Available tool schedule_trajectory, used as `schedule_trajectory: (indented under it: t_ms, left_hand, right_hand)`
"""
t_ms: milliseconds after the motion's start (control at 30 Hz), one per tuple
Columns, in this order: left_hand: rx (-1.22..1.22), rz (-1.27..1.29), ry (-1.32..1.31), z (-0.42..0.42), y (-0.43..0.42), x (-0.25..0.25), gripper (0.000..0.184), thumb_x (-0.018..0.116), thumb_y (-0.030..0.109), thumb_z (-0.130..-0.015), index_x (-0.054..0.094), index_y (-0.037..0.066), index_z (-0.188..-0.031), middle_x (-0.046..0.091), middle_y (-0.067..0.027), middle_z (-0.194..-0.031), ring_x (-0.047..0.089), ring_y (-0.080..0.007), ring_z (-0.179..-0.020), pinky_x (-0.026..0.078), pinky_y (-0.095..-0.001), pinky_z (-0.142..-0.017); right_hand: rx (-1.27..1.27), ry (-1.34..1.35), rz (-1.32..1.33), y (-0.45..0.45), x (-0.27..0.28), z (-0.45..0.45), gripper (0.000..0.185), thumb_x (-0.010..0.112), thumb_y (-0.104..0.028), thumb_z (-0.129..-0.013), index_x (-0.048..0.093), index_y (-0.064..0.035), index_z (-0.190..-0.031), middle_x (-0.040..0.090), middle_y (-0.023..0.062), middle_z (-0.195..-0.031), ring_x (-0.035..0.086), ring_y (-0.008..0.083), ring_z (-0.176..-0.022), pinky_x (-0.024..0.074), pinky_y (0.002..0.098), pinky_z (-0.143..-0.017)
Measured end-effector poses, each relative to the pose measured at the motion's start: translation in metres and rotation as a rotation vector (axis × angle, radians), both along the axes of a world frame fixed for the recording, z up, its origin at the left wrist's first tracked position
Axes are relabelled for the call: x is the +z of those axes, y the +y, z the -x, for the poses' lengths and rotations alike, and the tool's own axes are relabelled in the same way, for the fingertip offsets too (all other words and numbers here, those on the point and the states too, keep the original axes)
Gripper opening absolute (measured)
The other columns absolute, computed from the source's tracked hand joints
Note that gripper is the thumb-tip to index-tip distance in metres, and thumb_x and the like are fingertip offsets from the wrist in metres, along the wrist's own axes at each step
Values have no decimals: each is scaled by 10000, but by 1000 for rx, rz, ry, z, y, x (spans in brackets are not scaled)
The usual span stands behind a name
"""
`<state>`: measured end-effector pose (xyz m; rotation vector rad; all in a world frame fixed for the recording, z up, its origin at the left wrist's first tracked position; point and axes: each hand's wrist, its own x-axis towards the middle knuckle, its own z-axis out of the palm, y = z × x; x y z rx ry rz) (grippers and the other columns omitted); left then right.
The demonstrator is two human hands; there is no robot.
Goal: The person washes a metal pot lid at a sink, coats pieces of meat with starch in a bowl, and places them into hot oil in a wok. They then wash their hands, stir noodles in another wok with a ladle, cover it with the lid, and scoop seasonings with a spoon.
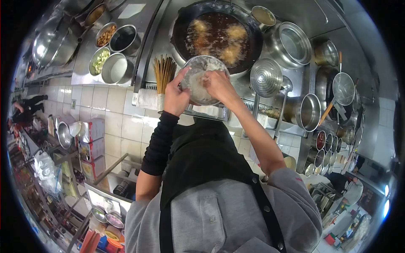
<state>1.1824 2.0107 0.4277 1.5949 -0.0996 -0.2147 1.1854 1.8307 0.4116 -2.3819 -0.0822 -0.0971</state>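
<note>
My left hand (176, 93) grips the left side of a metal bowl (192, 68), with its fingers over the rim. Inside the bowl is a whitish, pasty-looking coating or mix. My right hand (220, 87) reaches into the bowl with its fingers drawn together; whatever they pinch is hidden. Just beyond the bowl sits a large black wok (180, 31) of dark, bubbling oil. Several golden fried pieces (233, 54) float in it. A bundle of thin wooden sticks (163, 71) stands upright beside my left hand.
A perforated skimmer (266, 77) and a ladle (287, 84) lie to the right, near a steel pot (291, 44). On the left counter are steel containers, including chopped green vegetables (100, 61) and an open pot (114, 68). A fine strainer (344, 89) rests further right. Other people (352, 189) are in the background.
</note>
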Motion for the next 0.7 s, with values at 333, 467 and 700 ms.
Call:
schedule_trajectory:
  t_ms: [333,467,700]
  left_hand:
    - [14,26,65,-8,3,-47,696,492,-80,-702,530,13,-1391,548,-260,-1396,540,-260,-1296,414,-311,-1048]
    - [30,90,93,-9,8,-53,699,492,-89,-700,533,15,-1390,577,-233,-1375,566,-266,-1264,412,-311,-1052]
    - [19,-132,36,-6,-10,-26,700,459,-111,-718,525,30,-1400,580,-192,-1342,671,-239,-1029,590,-303,-726]
  right_hand:
    - [-61,128,-312,-25,41,-16,232,655,-83,-824,690,-21,-1045,719,209,-968,705,332,-883,538,404,-846]
    - [-14,196,-275,-44,57,-29,229,656,-87,-834,698,-44,-1055,724,202,-976,712,307,-878,540,376,-836]
    - [210,-73,90,3,-20,-28,107,626,-18,-799,638,5,-902,658,214,-831,652,422,-840,519,503,-811]
